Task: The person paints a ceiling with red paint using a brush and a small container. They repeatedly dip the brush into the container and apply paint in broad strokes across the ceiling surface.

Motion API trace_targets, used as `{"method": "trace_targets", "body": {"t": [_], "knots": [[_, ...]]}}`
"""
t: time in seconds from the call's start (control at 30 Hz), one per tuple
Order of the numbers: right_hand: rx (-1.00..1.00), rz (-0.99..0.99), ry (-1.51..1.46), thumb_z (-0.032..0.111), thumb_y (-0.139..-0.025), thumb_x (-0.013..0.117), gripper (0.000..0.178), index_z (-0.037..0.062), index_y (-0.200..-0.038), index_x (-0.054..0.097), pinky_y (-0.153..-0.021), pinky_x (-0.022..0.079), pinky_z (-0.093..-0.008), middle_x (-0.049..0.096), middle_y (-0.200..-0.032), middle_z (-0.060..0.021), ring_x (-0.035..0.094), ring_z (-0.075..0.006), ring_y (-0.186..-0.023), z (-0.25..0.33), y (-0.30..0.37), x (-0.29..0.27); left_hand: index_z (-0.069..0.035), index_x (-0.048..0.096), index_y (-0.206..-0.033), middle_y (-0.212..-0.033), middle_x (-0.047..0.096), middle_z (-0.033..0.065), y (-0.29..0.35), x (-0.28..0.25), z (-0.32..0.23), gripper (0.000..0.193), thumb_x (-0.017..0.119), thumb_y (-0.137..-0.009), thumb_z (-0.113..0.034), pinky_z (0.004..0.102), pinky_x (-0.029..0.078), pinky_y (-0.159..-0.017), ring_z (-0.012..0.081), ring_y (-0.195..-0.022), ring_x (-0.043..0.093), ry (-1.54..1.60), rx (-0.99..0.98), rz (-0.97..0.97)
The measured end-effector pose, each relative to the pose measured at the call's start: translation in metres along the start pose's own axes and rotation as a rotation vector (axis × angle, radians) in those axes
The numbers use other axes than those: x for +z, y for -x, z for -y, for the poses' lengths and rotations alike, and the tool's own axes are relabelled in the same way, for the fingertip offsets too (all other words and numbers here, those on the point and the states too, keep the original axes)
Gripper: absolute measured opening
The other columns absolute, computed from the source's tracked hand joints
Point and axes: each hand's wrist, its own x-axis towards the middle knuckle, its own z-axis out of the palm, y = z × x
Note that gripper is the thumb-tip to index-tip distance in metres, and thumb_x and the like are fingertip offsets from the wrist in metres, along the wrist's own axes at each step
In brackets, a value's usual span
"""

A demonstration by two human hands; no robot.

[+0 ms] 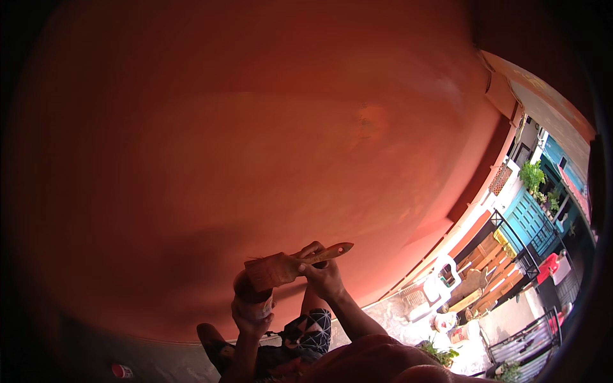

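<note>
From where I stand: 2 hands in use before the red wall (287,159). Right hand (321,278) — fingers curled firmly about the handle of the brush (273,270); bristles extend to that hand's left, handle tip to its right. Left hand (253,324) wrapped around the cup (260,309), bristles just over its mouth — contact with rim: cannot tell.
</note>
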Motion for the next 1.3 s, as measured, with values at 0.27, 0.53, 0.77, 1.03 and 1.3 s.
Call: {"method": "trace_targets", "body": {"t": [0.27,0.53,0.77,1.03,1.3], "knots": [[0.063,0.089,0.218,0.006,-0.085,0.079,0.031,0.0019,-0.109,0.059,-0.092,0.051,-0.0341,0.065,-0.103,-0.0085,0.064,-0.0167,-0.102,-0.005,0.009,0.001,-0.01,0.051,-0.14,-0.12,0.062,0.0208,-0.003,0.005,-0.001,0.074,0.046,-0.092,-0.067,0.0363,0.055,-0.056,0.036,-0.102,0.063,0.002,0.001,0.071],[-0.014,0.207,0.283,-0.001,-0.082,0.078,0.028,-0.0035,-0.106,0.063,-0.082,0.059,-0.0335,0.067,-0.103,-0.0123,0.069,-0.0203,-0.092,-0.001,0.016,-0.004,-0.01,0.052,-0.136,-0.118,0.061,0.0178,0.009,-0.018,0.0,0.071,0.039,-0.095,-0.067,0.0364,0.052,-0.052,0.0329,-0.095,0.063,-0.11,0.029,-0.124],[0.102,0.331,0.429,0.001,-0.084,0.076,0.022,-0.0066,-0.102,0.065,-0.073,0.059,-0.0308,0.066,-0.099,-0.0107,0.069,-0.0206,-0.083,0.012,0.007,0.007,-0.003,0.048,-0.137,-0.102,0.062,0.0195,0.023,0.001,0.008,0.069,0.032,-0.099,-0.059,0.0336,0.047,-0.043,0.0264,-0.06,0.062,-0.295,0.22,-0.205],[0.133,0.446,0.619,0.008,-0.088,0.076,0.013,-0.0032,-0.091,0.07,-0.049,0.053,-0.0226,0.071,-0.093,-0.0065,0.067,-0.0124,-0.066,0.03,-0.001,0.027,-0.004,0.043,-0.147,-0.137,0.056,0.0194,0.03,-0.023,0.001,0.076,0.037,-0.098,-0.061,0.0508,0.053,-0.096,0.0342,-0.12,0.06,-0.095,0.147,-0.125],[0.227,0.468,0.818,0.0,-0.084,0.076,0.006,-0.0014,-0.087,0.071,-0.065,0.048,-0.0267,0.067,-0.092,-0.0034,0.063,-0.0104,-0.081,0.047,-0.004,0.049,-0.007,0.041,-0.147,-0.144,0.051,0.0108,0.036,-0.022,-0.002,0.066,0.044,-0.099,-0.053,0.0458,0.039,-0.113,0.0268,-0.135,0.048,-0.234,0.184,0.013]]}}
